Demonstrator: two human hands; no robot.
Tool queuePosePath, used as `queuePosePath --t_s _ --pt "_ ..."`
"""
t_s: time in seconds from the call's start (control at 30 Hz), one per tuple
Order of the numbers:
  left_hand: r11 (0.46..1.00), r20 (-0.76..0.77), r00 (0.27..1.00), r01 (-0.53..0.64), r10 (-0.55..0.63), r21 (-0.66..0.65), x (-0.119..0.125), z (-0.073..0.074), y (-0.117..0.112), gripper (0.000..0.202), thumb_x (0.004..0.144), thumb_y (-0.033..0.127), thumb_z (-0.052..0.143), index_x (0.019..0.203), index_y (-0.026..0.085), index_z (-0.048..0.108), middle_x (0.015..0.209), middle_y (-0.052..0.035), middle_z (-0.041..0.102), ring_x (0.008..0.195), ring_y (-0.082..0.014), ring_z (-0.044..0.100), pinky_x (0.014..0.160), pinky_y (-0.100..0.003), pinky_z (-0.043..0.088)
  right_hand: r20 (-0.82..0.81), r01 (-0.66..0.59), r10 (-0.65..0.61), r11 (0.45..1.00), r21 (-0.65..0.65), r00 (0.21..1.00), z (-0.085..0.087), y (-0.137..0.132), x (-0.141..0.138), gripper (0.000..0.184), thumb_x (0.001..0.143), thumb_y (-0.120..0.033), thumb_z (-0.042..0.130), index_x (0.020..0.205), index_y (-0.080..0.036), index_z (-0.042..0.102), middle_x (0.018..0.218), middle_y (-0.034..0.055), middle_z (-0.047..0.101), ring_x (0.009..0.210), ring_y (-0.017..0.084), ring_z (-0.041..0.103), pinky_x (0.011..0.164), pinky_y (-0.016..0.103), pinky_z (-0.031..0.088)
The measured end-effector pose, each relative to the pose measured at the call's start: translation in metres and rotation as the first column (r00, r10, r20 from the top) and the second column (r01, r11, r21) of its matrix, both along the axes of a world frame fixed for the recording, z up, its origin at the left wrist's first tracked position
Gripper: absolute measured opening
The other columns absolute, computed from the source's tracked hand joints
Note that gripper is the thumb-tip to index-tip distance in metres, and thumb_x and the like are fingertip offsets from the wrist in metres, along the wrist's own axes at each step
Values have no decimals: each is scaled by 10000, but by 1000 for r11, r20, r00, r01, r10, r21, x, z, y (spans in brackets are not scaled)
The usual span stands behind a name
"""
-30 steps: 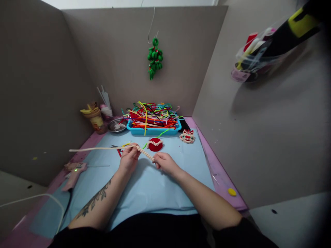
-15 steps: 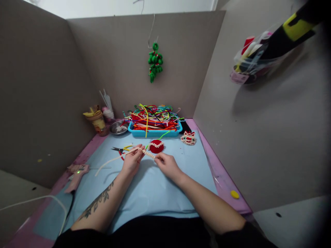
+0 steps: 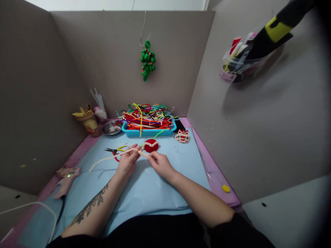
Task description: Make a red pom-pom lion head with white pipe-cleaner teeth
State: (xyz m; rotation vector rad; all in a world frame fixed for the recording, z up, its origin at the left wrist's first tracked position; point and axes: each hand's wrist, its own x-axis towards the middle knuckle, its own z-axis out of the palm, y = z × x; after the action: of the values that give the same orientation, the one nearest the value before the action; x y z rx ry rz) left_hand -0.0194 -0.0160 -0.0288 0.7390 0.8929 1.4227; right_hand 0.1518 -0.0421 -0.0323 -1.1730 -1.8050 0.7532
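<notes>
Between my two hands runs a cream pipe cleaner (image 3: 143, 154), its middle stretch wound into a tight coil. My left hand (image 3: 128, 161) pinches it where the coil begins, and a straight tail trails off to the left over the mat. At the coil's other end, the fingers of my right hand (image 3: 159, 164) are closed on it. Just beyond the coil lies a red round piece (image 3: 151, 146) with a wavy cream trim. Scissors (image 3: 115, 151) with red and yellow handles lie open, partly behind my left hand and the pipe cleaner tail.
A blue tray (image 3: 148, 132) heaped with coloured pipe cleaners stands at the back. Near it are a metal dish (image 3: 112, 128) and a red-and-cream lion-like piece (image 3: 182, 136). A pink glue gun (image 3: 67, 181) rests at left; a yellow disc (image 3: 226, 188) lies at right.
The whole scene has shifted slightly left in view as the head turned. Both hands keep their hold on the coiled pipe cleaner, with little visible change.
</notes>
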Motion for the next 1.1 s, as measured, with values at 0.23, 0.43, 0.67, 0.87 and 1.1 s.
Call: queuePosePath --t_s 0.23,0.43,0.67,0.87,1.1 --pt "999 18 999 31 -32 36 2 1 -1 330 568 325 844 793 150 677 834 -32 683 793 -135 634 751 -228 515 14 10 -11 999 32 1000 2 -3 0 158 860 -290 486 848 -194 609 692 -2 612 603 128 511 597 225 359" --pt "992 18 997 69 -71 101 2 1 -2 294 590 337 831 733 134 674 718 -10 616 705 -107 576 718 -225 507 -23 -25 24 999 -27 999 2 -4 0 159 853 -300 488 843 -195 607 664 -12 587 590 122 494 577 217 357" --pt "992 34 999 24 -28 127 8 3 -3 339 570 393 833 698 131 659 717 -11 609 679 -96 549 686 -219 485 -78 -84 77 992 -97 994 1 -5 -4 186 856 -321 476 813 -183 594 623 -31 542 552 102 458 543 210 344" --pt "987 15 999 48 -51 154 6 1 -2 327 580 389 829 708 128 678 719 -16 623 701 -107 570 711 -232 495 -175 -74 38 976 -204 984 0 -3 -4 200 837 -362 495 782 -184 566 608 -31 554 533 101 469 513 208 366" --pt "992 -10 1000 20 -19 122 2 -4 0 340 564 329 845 818 155 700 825 -34 676 748 -130 607 726 -248 498 -301 -112 21 951 -289 953 0 1 -1 250 831 -416 498 767 -180 549 589 -24 577 513 90 461 471 193 364"
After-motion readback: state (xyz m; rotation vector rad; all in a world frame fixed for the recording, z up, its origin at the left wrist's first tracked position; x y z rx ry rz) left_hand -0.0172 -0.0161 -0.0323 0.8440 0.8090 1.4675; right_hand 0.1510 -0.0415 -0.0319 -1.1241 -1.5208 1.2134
